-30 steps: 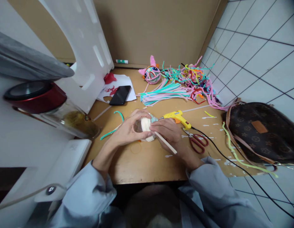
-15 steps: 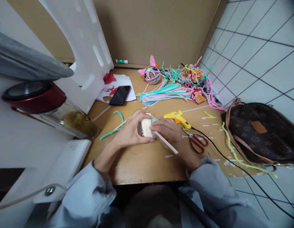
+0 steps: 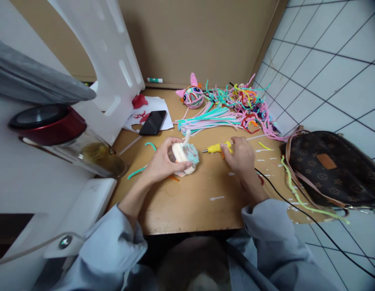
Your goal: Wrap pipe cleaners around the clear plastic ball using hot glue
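My left hand point(image 3: 163, 161) grips a small round object point(image 3: 180, 152) wrapped in cream strips, with a pale teal patch on its right side. A short cream strip point(image 3: 187, 138) sticks up from its top. To the right, my right hand point(image 3: 239, 155) has its fingers around the yellow glue gun point(image 3: 214, 148), whose nozzle points left toward the wrapped object without touching it. A black cord runs from below my right hand to the lower right. The red-handled scissors point(image 3: 260, 178) are mostly hidden under my right hand.
Behind lie bundled pink and teal stems point(image 3: 208, 119), a tangled colourful pile point(image 3: 248, 99) and a decorated pink-eared ball point(image 3: 193, 97). A black phone point(image 3: 153, 122) rests on paper. A glass bottle point(image 3: 99, 155) is at left, a brown bag point(image 3: 332, 169) at right.
My right hand has left the wrapped object and moved right onto the glue gun. The cream strip that pointed down to the right now stands up. My left hand has turned the object slightly.
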Action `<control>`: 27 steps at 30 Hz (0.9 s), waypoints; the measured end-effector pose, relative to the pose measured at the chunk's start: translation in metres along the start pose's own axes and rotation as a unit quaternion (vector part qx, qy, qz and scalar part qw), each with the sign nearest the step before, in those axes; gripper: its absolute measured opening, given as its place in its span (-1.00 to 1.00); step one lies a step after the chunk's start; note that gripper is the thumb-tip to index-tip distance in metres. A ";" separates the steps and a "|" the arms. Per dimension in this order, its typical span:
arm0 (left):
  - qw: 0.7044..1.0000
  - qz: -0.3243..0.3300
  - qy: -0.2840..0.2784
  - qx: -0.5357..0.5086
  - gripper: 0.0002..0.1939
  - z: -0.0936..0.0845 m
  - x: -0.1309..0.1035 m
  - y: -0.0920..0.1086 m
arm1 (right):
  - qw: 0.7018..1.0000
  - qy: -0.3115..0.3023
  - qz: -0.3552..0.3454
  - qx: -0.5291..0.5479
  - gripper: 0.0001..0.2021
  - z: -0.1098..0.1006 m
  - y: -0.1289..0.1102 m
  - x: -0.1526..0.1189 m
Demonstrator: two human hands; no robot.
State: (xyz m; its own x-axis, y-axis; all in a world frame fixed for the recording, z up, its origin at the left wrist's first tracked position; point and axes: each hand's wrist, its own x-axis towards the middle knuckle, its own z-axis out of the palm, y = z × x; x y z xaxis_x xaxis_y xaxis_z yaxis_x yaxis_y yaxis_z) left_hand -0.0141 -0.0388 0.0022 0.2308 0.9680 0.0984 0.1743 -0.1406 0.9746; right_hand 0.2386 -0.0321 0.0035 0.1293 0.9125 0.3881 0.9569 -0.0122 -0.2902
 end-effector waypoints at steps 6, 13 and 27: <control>1.000 -0.019 0.023 -0.002 -0.28 -0.001 0.002 0.005 | 0.970 -0.160 0.058 -0.173 -0.44 0.000 -0.010 -0.005; 0.999 -0.026 0.030 0.007 -0.29 -0.002 0.003 0.005 | 0.982 -0.109 0.128 -0.086 -0.60 -0.001 -0.001 0.004; 0.999 -0.019 -0.004 -0.041 -0.31 -0.001 0.002 0.000 | 0.954 0.221 -0.098 0.178 -0.65 0.003 -0.013 -0.015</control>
State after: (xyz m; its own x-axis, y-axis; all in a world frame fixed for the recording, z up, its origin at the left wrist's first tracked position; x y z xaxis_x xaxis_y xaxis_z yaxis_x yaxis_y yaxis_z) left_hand -0.0139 -0.0364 0.0029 0.2331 0.9706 0.0604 0.1047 -0.0868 0.9907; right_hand 0.2233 -0.0443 -0.0012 0.1293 0.6209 0.7732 0.8353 0.3521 -0.4224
